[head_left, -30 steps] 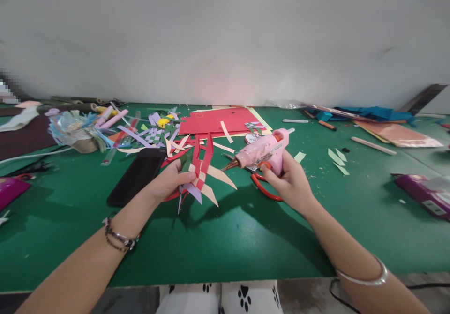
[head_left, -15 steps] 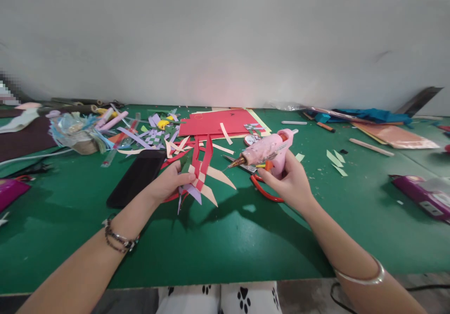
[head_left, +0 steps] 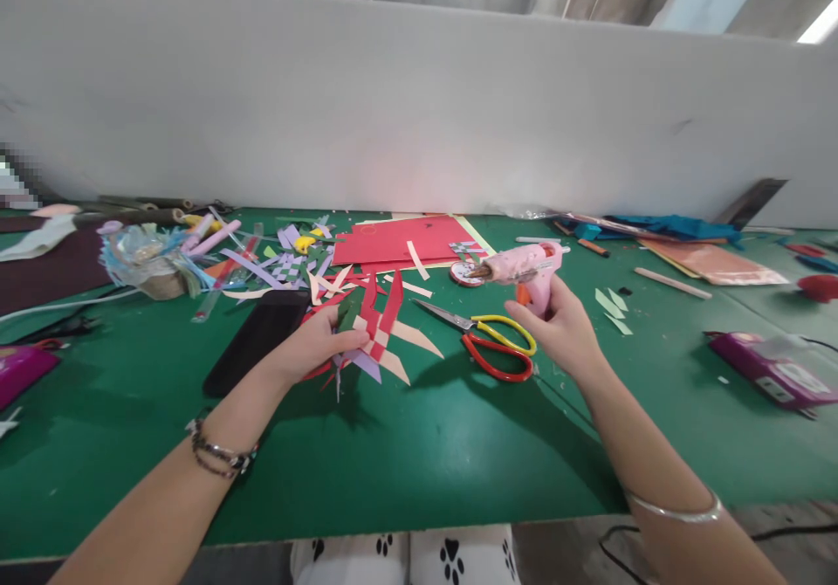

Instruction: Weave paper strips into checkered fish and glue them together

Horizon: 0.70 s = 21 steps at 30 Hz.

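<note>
My left hand [head_left: 326, 341] is closed on a woven paper piece [head_left: 379, 338] made of red, peach, green and lilac strips, with pointed ends sticking out. The thumb presses on its woven middle. In my right hand [head_left: 568, 327] is a pink hot glue gun [head_left: 524, 264], its nozzle pointing left and its orange trigger near my fingers. Between the hands, scissors [head_left: 501, 345] with one red and one yellow handle lie on the green table [head_left: 419, 463]. A black phone [head_left: 258, 340] rests beside my left hand, partly covered by it.
Red paper sheets [head_left: 399, 243] lie at the back with a small round tin [head_left: 465, 273] beside them. Paper strips [head_left: 298, 258] are heaped to the left near a bundle of ribbons [head_left: 154, 258]. A purple pouch-like item [head_left: 772, 367] sits on the right. A pale wall panel [head_left: 419, 113] closes the back.
My right hand has drawn the glue gun right and away from the woven paper, uncovering the scissors. The left hand still holds the paper. The view has tilted up slightly.
</note>
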Tool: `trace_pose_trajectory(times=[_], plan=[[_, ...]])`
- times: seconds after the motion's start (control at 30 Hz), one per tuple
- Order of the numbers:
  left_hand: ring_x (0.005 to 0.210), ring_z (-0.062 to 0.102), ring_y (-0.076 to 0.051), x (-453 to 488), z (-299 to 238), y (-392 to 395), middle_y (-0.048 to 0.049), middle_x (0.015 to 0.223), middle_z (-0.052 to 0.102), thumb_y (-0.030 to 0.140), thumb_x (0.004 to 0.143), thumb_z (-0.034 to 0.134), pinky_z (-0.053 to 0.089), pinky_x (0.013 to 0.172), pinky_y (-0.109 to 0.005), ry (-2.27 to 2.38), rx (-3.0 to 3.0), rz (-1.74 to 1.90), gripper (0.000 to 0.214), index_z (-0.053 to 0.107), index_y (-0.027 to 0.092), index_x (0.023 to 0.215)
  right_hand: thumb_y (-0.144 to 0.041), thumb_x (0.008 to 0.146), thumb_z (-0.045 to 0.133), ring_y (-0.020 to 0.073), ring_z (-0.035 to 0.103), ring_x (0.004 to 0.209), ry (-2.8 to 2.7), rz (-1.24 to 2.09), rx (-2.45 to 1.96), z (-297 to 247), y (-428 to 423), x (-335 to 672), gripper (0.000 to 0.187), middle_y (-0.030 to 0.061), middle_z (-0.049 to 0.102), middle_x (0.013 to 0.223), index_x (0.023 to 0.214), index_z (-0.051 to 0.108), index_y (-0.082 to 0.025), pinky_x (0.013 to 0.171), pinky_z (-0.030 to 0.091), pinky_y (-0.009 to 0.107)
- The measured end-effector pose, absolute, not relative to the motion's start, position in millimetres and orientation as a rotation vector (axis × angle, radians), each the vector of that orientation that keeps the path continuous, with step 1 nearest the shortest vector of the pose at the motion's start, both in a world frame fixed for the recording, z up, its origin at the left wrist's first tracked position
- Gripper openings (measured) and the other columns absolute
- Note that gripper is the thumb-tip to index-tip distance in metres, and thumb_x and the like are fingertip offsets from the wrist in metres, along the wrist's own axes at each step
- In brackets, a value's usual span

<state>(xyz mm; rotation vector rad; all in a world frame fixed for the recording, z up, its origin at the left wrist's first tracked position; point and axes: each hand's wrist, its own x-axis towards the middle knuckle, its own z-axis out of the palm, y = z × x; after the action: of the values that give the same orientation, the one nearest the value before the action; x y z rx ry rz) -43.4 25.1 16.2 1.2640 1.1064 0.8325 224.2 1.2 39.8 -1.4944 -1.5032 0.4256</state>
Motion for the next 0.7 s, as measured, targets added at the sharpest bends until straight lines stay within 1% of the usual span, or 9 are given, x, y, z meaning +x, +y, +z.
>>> trace_pose_trajectory(times=[0.1, 0.17, 0.23, 0.4, 0.53, 0.63, 0.7], plan=[[0.039, 0.042, -0.007, -46, 24, 23, 0.0064, 0.041, 0.046, 0.029, 0.049, 0.066, 0.035, 0.039, -0.019, 1.116, 1.37, 0.801, 0.022, 0.047, 0.017, 0.052, -0.039, 0.058, 0.056, 0.006, 0.028, 0.044, -1.476, 0.374, -1.616, 44, -3, 246, 0.027, -0.008, 0.034, 0.05, 0.065, 0.04, -0.02, 0.041, 0.026, 0.021], [0.04, 0.043, -0.008, -48, 31, 20, 0.0058, 0.044, 0.047, 0.03, 0.052, 0.065, 0.035, 0.04, -0.019, 1.14, 1.421, 0.789, 0.022, 0.047, 0.018, 0.052, -0.042, 0.058, 0.057, 0.0063, 0.028, 0.044, -1.439, 0.303, -1.704, 43, -8, 265, 0.029, -0.0082, 0.032, 0.049, 0.061, 0.036, -0.021, 0.041, 0.026, 0.021], [0.043, 0.044, -0.008, -49, 37, 16, 0.0051, 0.047, 0.048, 0.031, 0.053, 0.065, 0.036, 0.042, -0.019, 1.178, 1.48, 0.782, 0.023, 0.047, 0.018, 0.052, -0.043, 0.059, 0.056, 0.0074, 0.032, 0.045, -1.398, 0.267, -1.77, 41, -12, 285, 0.031, -0.0075, 0.034, 0.049, 0.06, 0.035, -0.021, 0.042, 0.028, 0.022], [0.046, 0.044, -0.009, -52, 47, 4, 0.0049, 0.049, 0.047, 0.033, 0.059, 0.063, 0.036, 0.045, -0.02, 1.229, 1.6, 0.666, 0.021, 0.049, 0.018, 0.055, -0.044, 0.061, 0.054, 0.0103, 0.038, 0.043, -1.229, 0.372, -1.838, 33, -19, 329, 0.026, -0.0052, 0.041, 0.048, 0.065, 0.043, -0.021, 0.04, 0.031, 0.024], [0.054, 0.05, -0.012, -58, 47, -4, 0.0026, 0.058, 0.054, 0.037, 0.061, 0.062, 0.04, 0.05, -0.022, 1.252, 1.619, 0.555, 0.02, 0.056, 0.018, 0.062, -0.043, 0.066, 0.053, 0.0105, 0.037, 0.037, -1.222, 0.401, -1.912, 29, -16, 349, 0.026, -0.0033, 0.04, 0.042, 0.055, 0.044, -0.021, 0.036, 0.031, 0.025], [0.059, 0.052, -0.014, -63, 45, -8, 0.0013, 0.063, 0.056, 0.039, 0.062, 0.062, 0.042, 0.054, -0.023, 1.274, 1.598, 0.514, 0.022, 0.057, 0.018, 0.066, -0.039, 0.066, 0.056, 0.0094, 0.037, 0.033, -1.304, 0.327, -1.897, 22, -11, 362, 0.029, -0.0014, 0.041, 0.038, 0.049, 0.042, -0.021, 0.034, 0.028, 0.025], [0.057, 0.052, -0.014, -66, 44, -11, 0.0011, 0.062, 0.056, 0.04, 0.062, 0.062, 0.042, 0.052, -0.023, 1.307, 1.579, 0.515, 0.023, 0.057, 0.018, 0.066, -0.037, 0.066, 0.059, 0.0086, 0.035, 0.03, -1.346, 0.238, -1.813, 17, -6, 371, 0.03, -0.0005, 0.041, 0.034, 0.045, 0.043, -0.021, 0.031, 0.026, 0.024]])
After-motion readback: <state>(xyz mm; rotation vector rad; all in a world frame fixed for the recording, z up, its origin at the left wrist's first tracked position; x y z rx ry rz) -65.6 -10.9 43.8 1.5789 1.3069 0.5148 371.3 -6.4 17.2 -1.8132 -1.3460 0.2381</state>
